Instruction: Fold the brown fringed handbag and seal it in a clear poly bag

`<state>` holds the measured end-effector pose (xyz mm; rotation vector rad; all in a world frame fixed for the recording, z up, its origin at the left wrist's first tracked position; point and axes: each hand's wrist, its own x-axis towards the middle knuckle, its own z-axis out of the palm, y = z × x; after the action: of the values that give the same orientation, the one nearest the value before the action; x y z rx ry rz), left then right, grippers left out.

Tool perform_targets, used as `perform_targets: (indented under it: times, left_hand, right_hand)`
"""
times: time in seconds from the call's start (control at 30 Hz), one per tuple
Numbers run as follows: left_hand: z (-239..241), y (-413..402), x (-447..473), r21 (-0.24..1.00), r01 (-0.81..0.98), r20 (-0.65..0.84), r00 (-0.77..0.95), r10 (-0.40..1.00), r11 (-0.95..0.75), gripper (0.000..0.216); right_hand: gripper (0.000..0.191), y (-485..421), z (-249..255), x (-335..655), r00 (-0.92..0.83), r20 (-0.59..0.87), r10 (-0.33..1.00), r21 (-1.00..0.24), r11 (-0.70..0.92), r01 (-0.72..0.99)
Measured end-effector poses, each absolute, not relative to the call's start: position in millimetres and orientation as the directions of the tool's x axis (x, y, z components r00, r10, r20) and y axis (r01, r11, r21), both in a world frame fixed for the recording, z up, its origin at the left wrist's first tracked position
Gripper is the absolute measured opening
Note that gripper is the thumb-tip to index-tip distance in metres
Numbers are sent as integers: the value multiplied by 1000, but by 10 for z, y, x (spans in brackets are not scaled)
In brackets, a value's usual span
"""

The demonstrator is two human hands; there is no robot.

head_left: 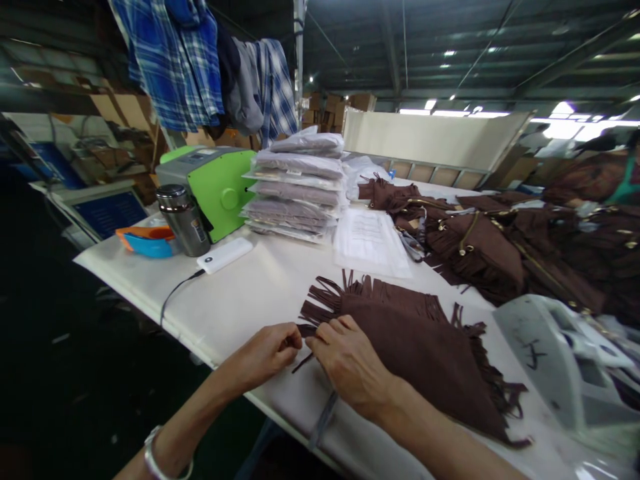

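A dark brown suede-like bag or panel with fringed edges [425, 353] lies flat on the white table in front of me. At its near left corner my right hand [353, 363] rests, the fingers curled and pinched together on the fringe. Just left of it is my left hand [277, 347], its fingers closed in a pinch and almost touching the right fingertips. Thin fringe strands [306, 329] run between the two hands. Whatever the left fingertips hold is too small to make out. A grey strap [324, 421] hangs over the table edge below my right hand.
Behind the work stand a stack of plastic-wrapped packages [297, 187], a green machine [227, 193], a steel flask [184, 220] and a white power bank [225, 255]. Paper sheets [370, 243] lie farther back. Brown fringed bags [480, 247] pile up at right, beside a grey tape dispenser [545, 360].
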<state>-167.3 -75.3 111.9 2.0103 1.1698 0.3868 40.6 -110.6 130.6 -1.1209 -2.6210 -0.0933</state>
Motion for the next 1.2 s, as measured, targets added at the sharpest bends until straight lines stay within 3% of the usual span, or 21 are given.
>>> perform_targets:
  times: [0.1, 0.17, 0.23, 0.4, 0.5, 0.63, 0.73, 0.83, 1.03, 1.13, 1.2]
  left_hand:
    - [1111, -804, -1714, 790, 568, -125, 515, 848, -229, 15]
    - [1095, -849, -1737, 812, 547, -139, 518, 844, -202, 14]
    - [1064, -888, -1757, 807, 547, -127, 529, 839, -223, 15]
    - [1011, -952, -1776, 704, 596, -22, 563, 826, -387, 19]
    - [1035, -985, -1785, 680, 605, -7, 571, 821, -415, 16]
    - [1076, -1022, -1829, 729, 574, -6, 548, 836, -372, 13]
    - [1101, -1053, -1860, 759, 538, 45, 517, 855, -366, 11]
    - [1145, -1081, -1858, 771, 516, 85, 497, 863, -373, 12]
    - [1229, -1049, -1760, 761, 535, 131, 427, 895, -367, 10]
    - [1154, -987, -1695, 687, 605, 217, 357, 909, -402, 17]
    - [1057, -947, -1667, 594, 674, 334, 289, 897, -439, 24]
  right_hand:
    - [15, -972, 1216, 312, -727, 209, 655, 27, 739, 673]
    - [15, -955, 1153, 335, -724, 195, 662, 10, 736, 676]
    - [14, -960, 1113, 385, -666, 201, 718, -74, 689, 721]
    - [8, -932, 1161, 447, -472, 148, 869, -430, 486, 761]
    - [10, -880, 1199, 419, -404, 106, 909, -514, 398, 760]
    - [12, -833, 1152, 348, -377, 132, 917, -421, 397, 816]
    - [52, -817, 1159, 264, -393, 148, 907, -309, 420, 853]
    - [84, -759, 1286, 137, -382, 13, 924, -261, 372, 891]
    - [110, -394, 1469, 3, -322, -207, 924, -282, 258, 924]
    - [112, -224, 1444, 64, -361, -223, 905, -341, 275, 899]
    - [94, -179, 1442, 92, -396, -213, 893, -349, 309, 885]
